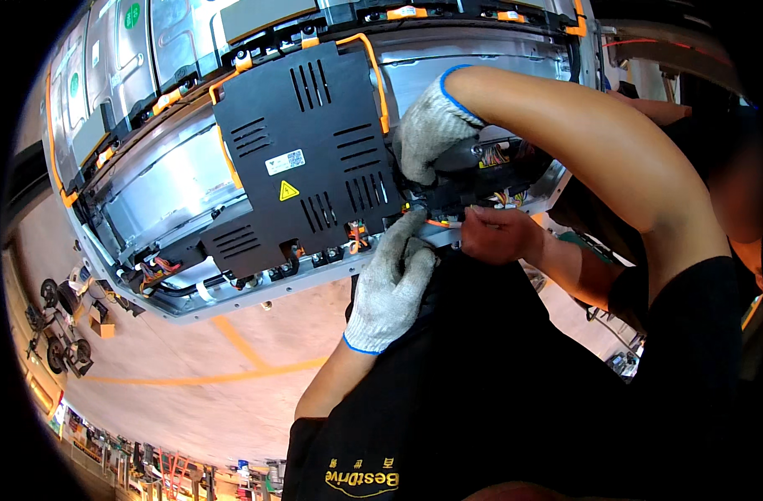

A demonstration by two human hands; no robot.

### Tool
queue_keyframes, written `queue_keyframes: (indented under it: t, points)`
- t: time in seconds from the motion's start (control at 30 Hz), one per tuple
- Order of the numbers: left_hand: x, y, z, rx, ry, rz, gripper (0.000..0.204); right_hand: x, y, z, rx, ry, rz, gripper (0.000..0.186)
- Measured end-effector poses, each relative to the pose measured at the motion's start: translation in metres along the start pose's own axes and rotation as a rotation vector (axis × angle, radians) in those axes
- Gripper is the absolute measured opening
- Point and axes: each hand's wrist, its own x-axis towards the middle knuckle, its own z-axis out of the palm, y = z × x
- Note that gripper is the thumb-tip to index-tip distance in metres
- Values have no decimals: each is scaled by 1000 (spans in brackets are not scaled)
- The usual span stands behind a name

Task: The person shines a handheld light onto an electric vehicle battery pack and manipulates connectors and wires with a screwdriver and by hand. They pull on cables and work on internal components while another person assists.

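- Your right hand (492,235), bare, comes in from the right and sits at the near rim of the battery pack (160,179). Its fingers are curled in narrow against the wiring connector (442,209). Whether they actually pinch it is hidden, so I cannot tell.
- Your left hand does not show. A sliver of another bare hand (653,107) peeks out at the upper right, behind the co-worker's arm, and its owner cannot be made out.
- The connector lies just left of your knuckles, touching or nearly so, at the right-hand lower corner of the black vented cover (306,159). The bundle of coloured wires runs from it up and to the right, along the pack's edge.
- A co-worker in a black shirt leans across between you and the pack, wearing knit gloves.
- The co-worker's lower gloved hand (390,288) reaches up from below, fingertips on the same connector.
- The co-worker's upper gloved hand (427,134) clamps down on the black housing just above it.
- So three hands crowd one spot. Yours is the one on the right side, and the gloved pair brackets the connector from above and below.
- An orange cable (375,71) loops along the cover's top edge, well apart from your fingers.
- Yellow floor lines (240,346) show under the pack.
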Motion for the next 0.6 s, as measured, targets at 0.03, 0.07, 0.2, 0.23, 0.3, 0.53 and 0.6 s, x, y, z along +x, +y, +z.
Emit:
queue_keyframes:
  t: [0.03,0.07,0.2,0.23,0.3,0.53,0.6]
  points:
    - [1,4,1,81,12,-5,72,14,20,2,-45,-1,-89,46]
    - [2,12,3,163,27,-10,77,25,39,3,-91,-3,-181,45]
    - [6,16,23,383,58,-26,97,4,32,-2,57,-4,-63,44]
    - [8,16,24,423,57,-17,100,-13,19,0,185,12,47,44]
    - [9,12,27,499,76,-11,105,-30,9,4,333,39,133,44]
    - [17,0,36,382,91,-45,103,-46,8,16,506,76,128,44]
    - [20,-7,37,352,119,-24,100,-50,3,14,513,74,133,44]
